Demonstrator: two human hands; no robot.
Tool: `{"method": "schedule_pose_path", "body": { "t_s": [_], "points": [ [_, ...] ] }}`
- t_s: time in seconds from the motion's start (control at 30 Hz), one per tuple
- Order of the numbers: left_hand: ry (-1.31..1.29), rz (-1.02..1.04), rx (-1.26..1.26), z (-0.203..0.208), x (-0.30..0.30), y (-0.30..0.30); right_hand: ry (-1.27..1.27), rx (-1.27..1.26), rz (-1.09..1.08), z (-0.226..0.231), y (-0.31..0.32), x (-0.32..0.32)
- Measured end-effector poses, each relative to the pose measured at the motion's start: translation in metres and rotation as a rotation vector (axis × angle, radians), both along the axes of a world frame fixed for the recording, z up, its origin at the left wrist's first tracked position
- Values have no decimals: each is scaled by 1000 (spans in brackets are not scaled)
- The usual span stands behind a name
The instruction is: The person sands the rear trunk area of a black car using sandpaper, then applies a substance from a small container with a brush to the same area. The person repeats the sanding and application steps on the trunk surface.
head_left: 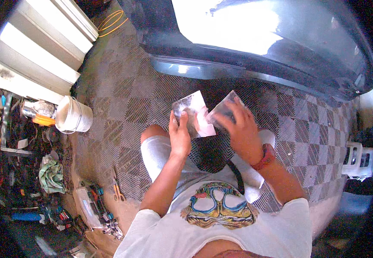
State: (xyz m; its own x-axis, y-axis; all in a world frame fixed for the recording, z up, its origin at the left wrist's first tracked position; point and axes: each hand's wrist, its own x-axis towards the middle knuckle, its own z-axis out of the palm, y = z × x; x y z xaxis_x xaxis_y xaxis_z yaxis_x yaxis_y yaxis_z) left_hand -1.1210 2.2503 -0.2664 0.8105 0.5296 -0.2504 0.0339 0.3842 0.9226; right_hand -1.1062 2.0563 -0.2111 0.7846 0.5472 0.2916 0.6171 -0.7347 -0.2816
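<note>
My left hand (181, 133) grips a white sheet (198, 101) with grey, smudged patches, its thumb lying across the face. A second flat piece, a greyish square sheet (222, 107), is in my right hand (243, 131), with the fingers spread over its face. The two pieces are held side by side above my lap, their near edges close together. Whether they are paper, sandpaper or thin plastic cannot be made out. A red band circles my right wrist.
A dark glossy car body panel (255, 56) spans the far side. Left are a white bucket (79, 117), a green cloth (52, 175), orange-handled scissors (118, 194) and many tools. A white plastic stool (359, 160) stands at right. Checkered tiles (126, 103) cover the floor.
</note>
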Motion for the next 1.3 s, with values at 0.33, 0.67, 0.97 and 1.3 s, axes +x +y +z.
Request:
{"method": "schedule_pose_path", "body": {
  "t_s": [0.33,0.67,0.97,1.3],
  "points": [
    [-78,-153,-203,17,-1,3,301,157,22,-24,4,-20],
    [-91,-408,159,0,-6,0,-69,-56,72,-4,10,-17],
    [-88,-21,-246,-33,-2,23,-6,-30,379,33,5,-33],
    [-7,-358,-353,10,-15,-3,402,101,-69,-15,-16,3]
  ]
}}
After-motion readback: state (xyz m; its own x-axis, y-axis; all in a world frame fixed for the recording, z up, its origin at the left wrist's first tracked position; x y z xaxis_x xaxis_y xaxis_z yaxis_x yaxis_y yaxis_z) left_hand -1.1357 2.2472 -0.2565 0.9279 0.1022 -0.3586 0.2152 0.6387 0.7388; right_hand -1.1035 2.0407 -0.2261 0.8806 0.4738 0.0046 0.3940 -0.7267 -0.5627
